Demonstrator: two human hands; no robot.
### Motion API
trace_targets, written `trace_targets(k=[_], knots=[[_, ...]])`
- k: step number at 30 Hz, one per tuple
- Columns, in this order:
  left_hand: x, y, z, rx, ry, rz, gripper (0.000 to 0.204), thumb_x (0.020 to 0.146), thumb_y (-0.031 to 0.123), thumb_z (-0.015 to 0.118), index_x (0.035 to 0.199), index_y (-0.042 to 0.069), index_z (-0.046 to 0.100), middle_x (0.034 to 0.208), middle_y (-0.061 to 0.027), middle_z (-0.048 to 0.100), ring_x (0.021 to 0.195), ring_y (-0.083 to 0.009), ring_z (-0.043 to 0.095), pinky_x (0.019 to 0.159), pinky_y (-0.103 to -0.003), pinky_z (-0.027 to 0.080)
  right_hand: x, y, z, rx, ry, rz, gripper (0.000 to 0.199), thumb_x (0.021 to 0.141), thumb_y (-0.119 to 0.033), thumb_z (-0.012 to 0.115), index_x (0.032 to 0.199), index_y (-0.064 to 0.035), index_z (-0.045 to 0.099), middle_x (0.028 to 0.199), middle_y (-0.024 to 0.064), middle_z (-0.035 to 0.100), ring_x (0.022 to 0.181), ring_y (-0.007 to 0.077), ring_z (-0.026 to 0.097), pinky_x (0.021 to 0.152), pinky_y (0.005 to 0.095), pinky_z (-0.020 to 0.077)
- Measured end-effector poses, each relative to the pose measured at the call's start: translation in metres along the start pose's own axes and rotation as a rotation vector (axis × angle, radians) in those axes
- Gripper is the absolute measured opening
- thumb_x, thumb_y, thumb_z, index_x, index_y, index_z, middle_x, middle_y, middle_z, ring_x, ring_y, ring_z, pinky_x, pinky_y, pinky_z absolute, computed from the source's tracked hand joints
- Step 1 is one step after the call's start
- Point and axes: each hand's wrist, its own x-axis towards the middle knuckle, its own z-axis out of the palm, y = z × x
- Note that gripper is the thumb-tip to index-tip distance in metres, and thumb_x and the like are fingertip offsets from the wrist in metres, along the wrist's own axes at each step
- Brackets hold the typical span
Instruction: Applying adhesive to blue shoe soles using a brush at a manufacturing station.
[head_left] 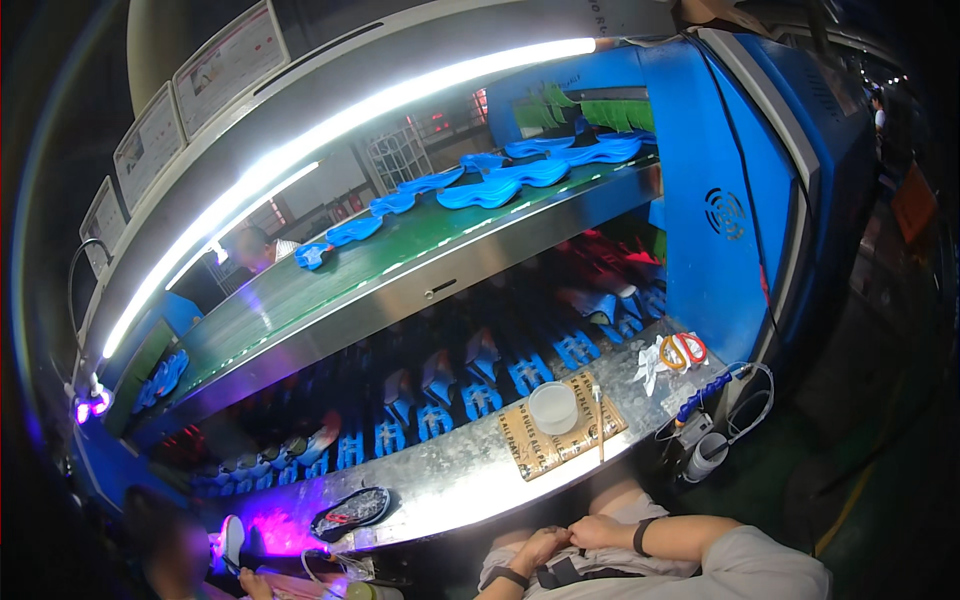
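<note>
My left hand (pixel 541 546) and my right hand (pixel 597 532) meet low over my lap, below the bench's front edge. The fingers of both are curled in, and their tips come together. Whatever lies between them, if anything, is too small or hidden to make out. Dark bands circle both my wrists. On the metal bench (pixel 440 518) in front of me, a translucent white tub (pixel 553 407) sits on a brown printed cardboard sheet (pixel 535 455). Beside the tub lies a thin brush (pixel 599 425).
Scissors with red and orange handles (pixel 688 349) lie at the bench's right end, near a white cup (pixel 708 454). Blue soles (pixel 500 187) ride the upper green conveyor (pixel 270 310). Shoes on blue racks (pixel 435 420) stand below it. A dark shoe (pixel 350 510) lies left, near a co-worker's hand (pixel 256 583).
</note>
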Motion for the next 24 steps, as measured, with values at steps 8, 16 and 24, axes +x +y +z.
trace_targets(k=[8,16,24], knots=[[-0.016,0.012,0.014,0.088,0.074,0.013,0.013,0.096,0.012,0.063,0.099,-0.001,0.066,0.094,-0.0074,0.070,0.085,-0.0171,0.067,0.080,-0.029,0.054,0.000,-0.004,0.003,-0.090,-0.039,0.009,0.038,0.091,-0.034,0.049,0.110,-0.0117,0.072,0.103,0.0187,0.073,0.098,0.0372,0.070,0.089,0.0496,0.0542],[-0.005,0.012,0.018,0.241,0.069,0.030,0.012,0.096,0.015,0.066,0.097,0.002,0.066,0.086,-0.0038,0.068,0.076,-0.0129,0.064,0.070,-0.024,0.052,-0.013,0.001,0.003,-0.138,0.011,0.017,0.038,0.091,-0.036,0.049,0.109,-0.0124,0.073,0.101,0.0184,0.073,0.096,0.0371,0.070,0.087,0.0492,0.0550],[-0.002,0.012,0.033,0.162,0.035,0.052,0.010,0.097,0.012,0.065,0.097,0.002,0.066,0.089,-0.0045,0.068,0.078,-0.0135,0.065,0.074,-0.025,0.054,-0.028,0.003,-0.007,-0.212,0.076,0.006,0.034,0.089,-0.029,0.051,0.106,-0.0106,0.074,0.098,0.0181,0.074,0.094,0.0345,0.072,0.083,0.0487,0.0564]])
